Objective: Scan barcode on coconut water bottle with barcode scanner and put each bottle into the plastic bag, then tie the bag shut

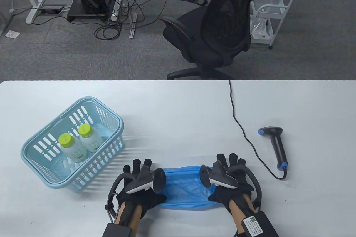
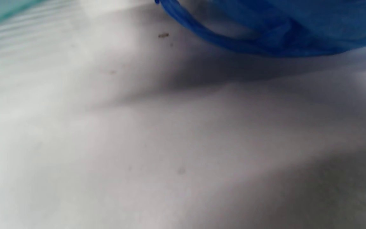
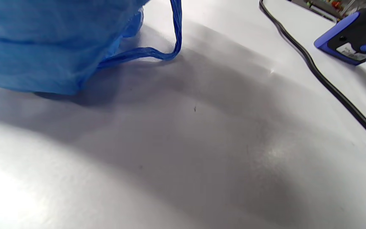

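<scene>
Table view, trackers hide both hands (image 1: 183, 184) at plastic bag (image 1: 185, 188); grip unclear

Between the basket (image 1: 73, 144) on the left and the barcode scanner (image 1: 275, 144) on the right, the middle of the surface (image 1: 178, 109) lies bare, a wide lane from the plastic bag (image 1: 185, 187) to the far edge. The scanner's cable (image 1: 240, 126) crosses the right part, running from the far edge to the handle. Right of the scanner and left of the basket, bare surface gives further room. Two bottles (image 1: 79, 144) stand inside the basket, taking up its middle.
</scene>
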